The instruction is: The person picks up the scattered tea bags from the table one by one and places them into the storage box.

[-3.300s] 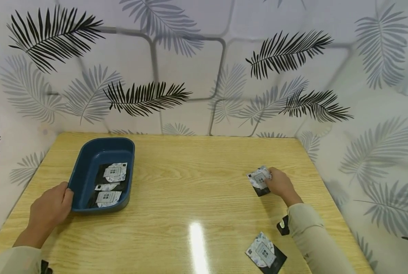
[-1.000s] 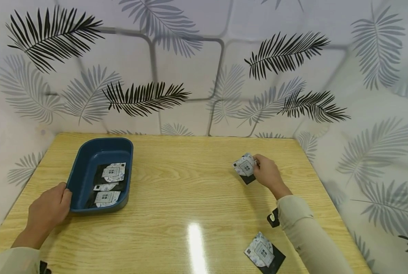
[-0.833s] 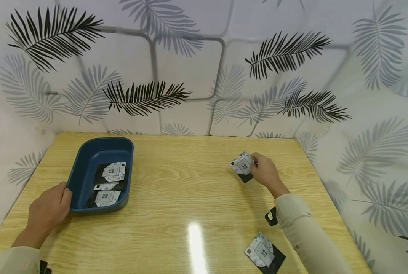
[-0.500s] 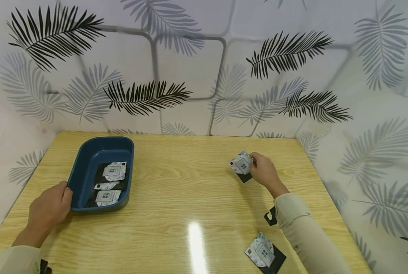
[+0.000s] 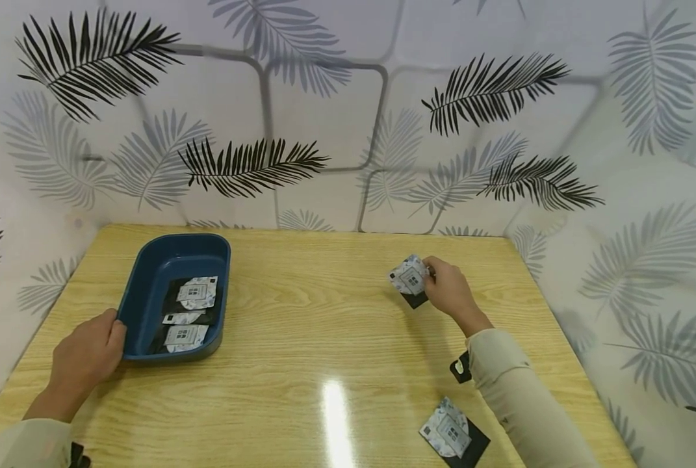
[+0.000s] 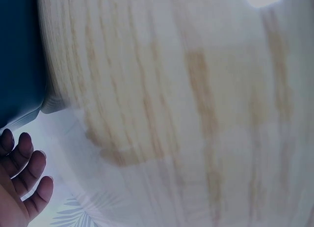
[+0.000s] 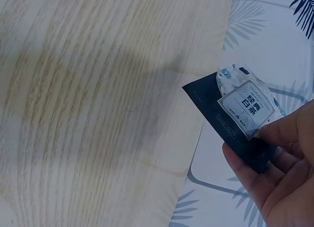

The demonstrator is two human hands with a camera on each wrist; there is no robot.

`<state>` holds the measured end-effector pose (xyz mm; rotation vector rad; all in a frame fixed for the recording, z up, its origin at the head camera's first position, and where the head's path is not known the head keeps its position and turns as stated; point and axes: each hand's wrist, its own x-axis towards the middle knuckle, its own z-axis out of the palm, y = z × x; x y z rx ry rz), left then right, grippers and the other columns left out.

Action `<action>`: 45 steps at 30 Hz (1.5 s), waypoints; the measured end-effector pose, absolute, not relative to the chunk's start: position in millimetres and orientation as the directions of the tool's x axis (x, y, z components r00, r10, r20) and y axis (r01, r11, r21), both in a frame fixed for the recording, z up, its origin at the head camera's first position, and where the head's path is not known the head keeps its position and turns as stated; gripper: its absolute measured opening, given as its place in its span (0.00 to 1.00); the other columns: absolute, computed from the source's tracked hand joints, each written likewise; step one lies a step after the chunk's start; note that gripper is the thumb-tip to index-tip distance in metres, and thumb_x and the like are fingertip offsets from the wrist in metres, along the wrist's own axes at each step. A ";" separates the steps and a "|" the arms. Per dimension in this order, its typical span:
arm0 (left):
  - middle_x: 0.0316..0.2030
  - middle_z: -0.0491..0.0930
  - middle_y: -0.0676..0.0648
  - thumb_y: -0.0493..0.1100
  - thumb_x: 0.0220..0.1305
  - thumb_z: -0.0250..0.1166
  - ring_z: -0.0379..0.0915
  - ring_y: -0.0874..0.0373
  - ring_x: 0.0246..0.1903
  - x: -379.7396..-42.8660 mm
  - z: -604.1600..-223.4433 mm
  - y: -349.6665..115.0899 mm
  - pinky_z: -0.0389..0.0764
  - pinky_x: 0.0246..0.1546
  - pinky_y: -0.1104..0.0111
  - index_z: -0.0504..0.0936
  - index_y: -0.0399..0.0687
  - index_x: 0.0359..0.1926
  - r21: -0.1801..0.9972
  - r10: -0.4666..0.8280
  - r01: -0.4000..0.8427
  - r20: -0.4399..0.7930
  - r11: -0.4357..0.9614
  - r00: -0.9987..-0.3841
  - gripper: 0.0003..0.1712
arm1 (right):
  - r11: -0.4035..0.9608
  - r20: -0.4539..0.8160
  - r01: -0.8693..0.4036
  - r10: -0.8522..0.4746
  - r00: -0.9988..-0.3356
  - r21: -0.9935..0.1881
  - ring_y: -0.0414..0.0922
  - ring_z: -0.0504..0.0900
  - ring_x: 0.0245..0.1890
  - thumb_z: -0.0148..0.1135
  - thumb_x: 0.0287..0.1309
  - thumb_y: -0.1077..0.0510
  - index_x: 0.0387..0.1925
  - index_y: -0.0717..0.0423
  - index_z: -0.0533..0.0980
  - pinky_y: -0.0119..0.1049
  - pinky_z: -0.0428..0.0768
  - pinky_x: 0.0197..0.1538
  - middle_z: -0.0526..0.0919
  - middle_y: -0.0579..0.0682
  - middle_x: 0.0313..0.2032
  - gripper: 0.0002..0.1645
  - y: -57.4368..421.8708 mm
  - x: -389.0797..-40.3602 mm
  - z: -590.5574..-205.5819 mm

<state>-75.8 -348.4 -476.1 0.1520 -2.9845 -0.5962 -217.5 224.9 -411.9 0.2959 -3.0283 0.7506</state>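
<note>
Yellow wood is stretching from the right hand (image 5: pixel 450 289) across to the left hand (image 5: pixel 87 348), the table (image 5: pixel 301 312)'s far edge running beyond both grips and its right edge slanting past the right grip's outer side. The right hand is pinching a packet (image 5: pixel 411 276) between thumb and fingers, holding it above the wood. The left hand is gripping the tub (image 5: pixel 225 312) by its near left rim; other packets (image 5: pixel 195 292) are lying inside, to that grip's right. A loose packet (image 5: pixel 454 435) is lying nearer the person than the right grip. The right wrist view is showing the label's print larger; the left wrist view is revealing curled fingertips (image 6: pixel 45 185) near the tub's corner, which the head view is hiding.
</note>
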 end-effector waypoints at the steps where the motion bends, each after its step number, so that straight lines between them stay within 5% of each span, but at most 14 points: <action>1: 0.18 0.60 0.47 0.44 0.75 0.35 0.54 0.55 0.17 -75.7 -475.6 -348.5 0.55 0.20 0.64 0.62 0.45 0.26 0.387 -0.117 -0.082 0.068 0.918 -0.991 0.18 | 0.867 0.052 -0.185 -0.182 -0.982 -0.463 0.51 0.84 0.32 0.50 0.67 0.66 0.55 0.66 0.75 0.41 0.77 0.34 0.85 0.66 0.43 0.18 224.7 -217.8 -411.0; 25: 0.18 0.60 0.47 0.43 0.75 0.36 0.55 0.55 0.17 -79.8 -474.0 -351.5 0.55 0.19 0.64 0.62 0.45 0.26 0.389 -0.127 -0.081 0.096 0.918 -0.987 0.18 | 0.848 0.101 -0.222 -0.198 -0.975 -0.481 0.54 0.86 0.35 0.50 0.67 0.65 0.55 0.66 0.75 0.43 0.79 0.36 0.85 0.66 0.44 0.17 210.0 -227.4 -391.3; 34: 0.18 0.61 0.47 0.44 0.75 0.37 0.57 0.55 0.17 -79.4 -474.4 -352.6 0.56 0.19 0.64 0.63 0.45 0.27 0.381 -0.117 -0.080 0.075 0.921 -0.990 0.18 | 0.849 0.117 -0.261 -0.233 -0.965 -0.460 0.49 0.79 0.27 0.50 0.67 0.66 0.56 0.65 0.75 0.40 0.73 0.32 0.85 0.63 0.39 0.18 195.5 -233.6 -380.1; 45: 0.18 0.60 0.47 0.44 0.75 0.36 0.54 0.55 0.17 -77.7 -472.6 -350.6 0.55 0.19 0.64 0.62 0.45 0.26 0.392 -0.117 -0.077 0.080 0.917 -0.990 0.18 | 0.839 0.115 -0.265 -0.239 -0.964 -0.475 0.53 0.84 0.34 0.51 0.67 0.66 0.61 0.65 0.74 0.44 0.78 0.37 0.85 0.65 0.46 0.22 184.3 -237.3 -371.9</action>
